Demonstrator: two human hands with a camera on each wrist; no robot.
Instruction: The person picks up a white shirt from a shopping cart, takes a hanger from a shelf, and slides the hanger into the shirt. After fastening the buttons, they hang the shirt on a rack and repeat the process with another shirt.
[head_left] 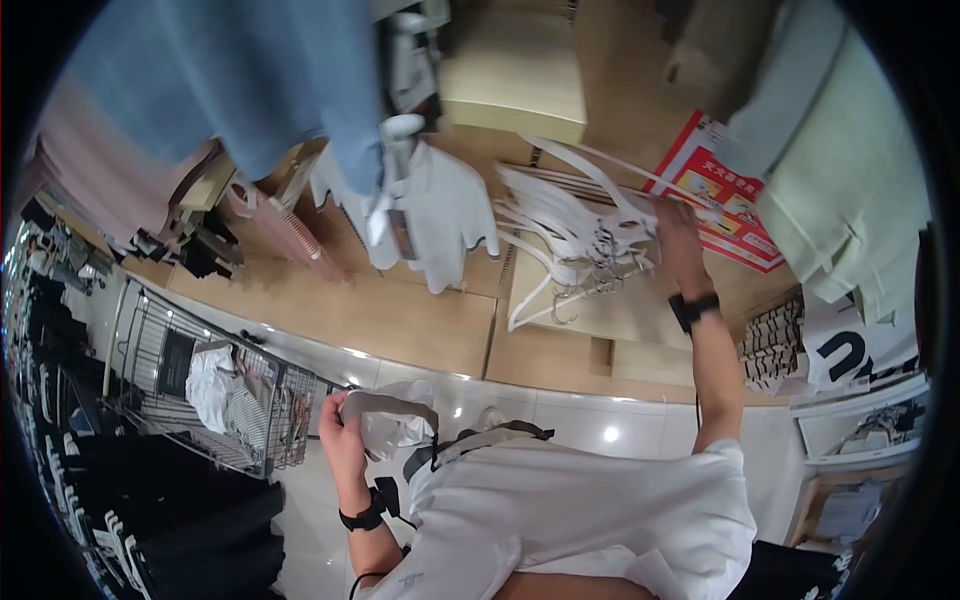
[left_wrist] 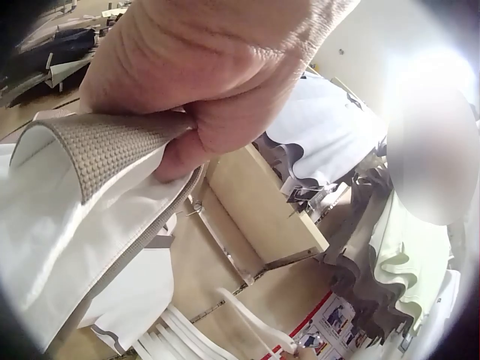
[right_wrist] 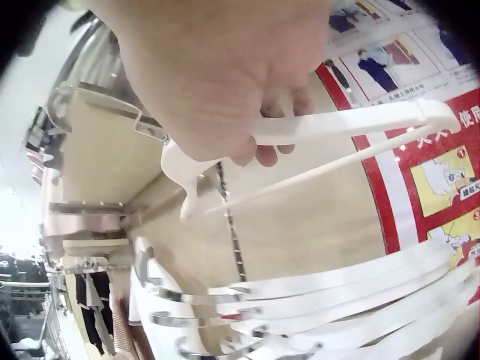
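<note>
My left hand (head_left: 345, 438) pinches a taupe textured garment with a white lining (head_left: 392, 404) by its edge, in front of my body. In the left wrist view the thumb and fingers close on the cloth (left_wrist: 120, 146), which hangs in an open fold. My right hand (head_left: 682, 248) reaches to the shelf and grips a white hanger (right_wrist: 352, 124) by its upper bar, with the fingers curled round it. Below that hanger lies a stack of white hangers (head_left: 565, 215) with metal hooks, spread on the wooden shelf (head_left: 610, 345).
Left of me stands a wire shopping cart (head_left: 285, 420) holding white and striped clothes. A white shirt (head_left: 445, 205) hangs on the wall. Behind the right hand is a red poster (head_left: 735, 175), with pale green clothes (head_left: 850, 200) hanging beside it. Black clothes (head_left: 190, 500) fill a rack at lower left.
</note>
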